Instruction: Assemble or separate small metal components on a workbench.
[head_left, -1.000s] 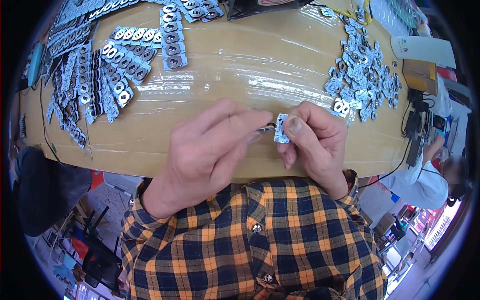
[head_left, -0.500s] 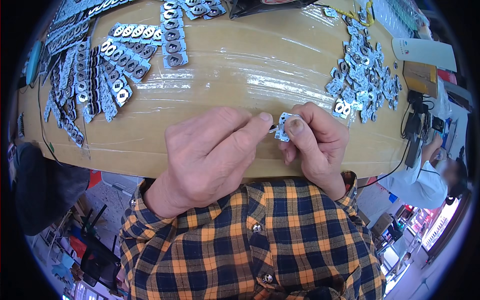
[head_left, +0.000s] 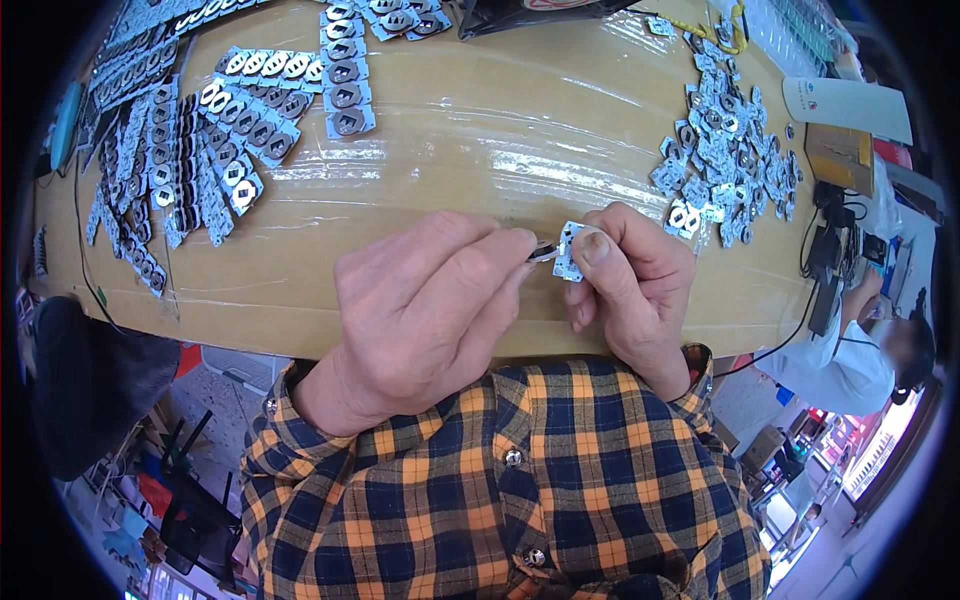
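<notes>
Above the table's near edge my two hands work close together. My left hand [head_left: 430,300] pinches a small dark piece with a pale edge [head_left: 542,252] between thumb and fingers. It is seen nearly edge-on and mostly covered, so I cannot tell its exact kind. In my right hand [head_left: 640,285] a small white circuit board [head_left: 567,252] is gripped under the thumb, its speckled face showing and the rest hidden by the fingers. A narrow gap seems to part the two pieces.
Strips of joined circuit boards with round metal parts [head_left: 250,120] fan out at the left. Loose single boards [head_left: 725,150] lie heaped at the right, near a cardboard box [head_left: 840,158] and black cables [head_left: 825,250]. A black object [head_left: 540,14] stands at the back. Another person [head_left: 840,370] sits at right.
My left hand has turned slightly, tilting its piece away from the board, and more of its dark side shows. The board in my right hand now stands more upright.
</notes>
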